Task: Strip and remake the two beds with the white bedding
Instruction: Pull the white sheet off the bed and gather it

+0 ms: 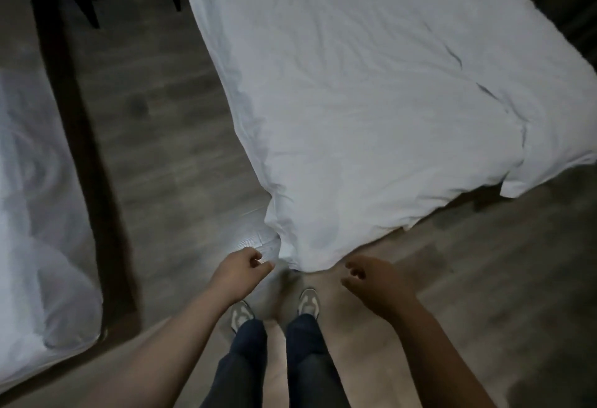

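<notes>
Duvet (371, 101): lying across the right-hand bed, its near corner hanging down to the floor (155, 149), just ahead of the shoes (308, 301).
Left hand (242, 270): reaching at the pale edge beside the hanging fold. The fingers (253, 254) are curling in toward the thumb, but I cannot tell whether they are pinching cloth.
Right hand (371, 281): hovering just beside the fold's low tip, fingers loosely curled and gripping nothing.
Step, as I judge it: taking hold of the duvet's foot-end corner to pull it off or square it.
Doing it well: gather the corner with both hands, one on each side of the fold. Grip the full thickness of the cloth, then draw evenly so the far end is not dragging crooked or trailing on the floor.
Second bed (35, 214): at the left, white bedding rumpled — well apart from the hands.
Hard to make out: the light is dim and the picture soft. The bed's head end and far side are cut off, and whatever is lying under the duvet is hidden.
</notes>
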`<act>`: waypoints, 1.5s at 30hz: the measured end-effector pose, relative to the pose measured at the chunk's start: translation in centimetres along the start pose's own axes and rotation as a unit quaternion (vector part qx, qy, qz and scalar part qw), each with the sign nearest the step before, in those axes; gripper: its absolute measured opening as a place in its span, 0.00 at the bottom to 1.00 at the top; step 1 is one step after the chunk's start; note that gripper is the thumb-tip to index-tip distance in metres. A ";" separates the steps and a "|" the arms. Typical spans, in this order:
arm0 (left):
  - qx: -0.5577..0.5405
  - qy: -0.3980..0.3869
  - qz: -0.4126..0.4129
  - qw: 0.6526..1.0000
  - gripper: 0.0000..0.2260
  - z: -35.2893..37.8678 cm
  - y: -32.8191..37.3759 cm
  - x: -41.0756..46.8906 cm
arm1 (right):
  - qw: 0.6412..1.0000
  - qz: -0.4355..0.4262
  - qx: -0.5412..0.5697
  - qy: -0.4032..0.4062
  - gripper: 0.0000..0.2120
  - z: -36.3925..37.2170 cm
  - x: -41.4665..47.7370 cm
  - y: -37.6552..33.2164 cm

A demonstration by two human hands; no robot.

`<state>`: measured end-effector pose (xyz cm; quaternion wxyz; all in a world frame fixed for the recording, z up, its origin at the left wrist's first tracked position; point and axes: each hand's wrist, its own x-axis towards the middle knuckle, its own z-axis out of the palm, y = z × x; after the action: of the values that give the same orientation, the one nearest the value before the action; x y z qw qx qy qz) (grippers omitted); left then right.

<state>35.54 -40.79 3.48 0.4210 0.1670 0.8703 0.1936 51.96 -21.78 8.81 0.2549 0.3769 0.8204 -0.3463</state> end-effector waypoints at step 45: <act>-0.193 -0.046 -0.044 0.979 0.10 14.4 0.7 12.3 | 0.988 0.064 0.136 0.034 0.16 8.8 7.1 12.5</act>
<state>39.90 -31.76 -12.59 0.4928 0.0530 0.8027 0.3317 59.10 -19.36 -6.23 0.1946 0.4719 0.7477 -0.4248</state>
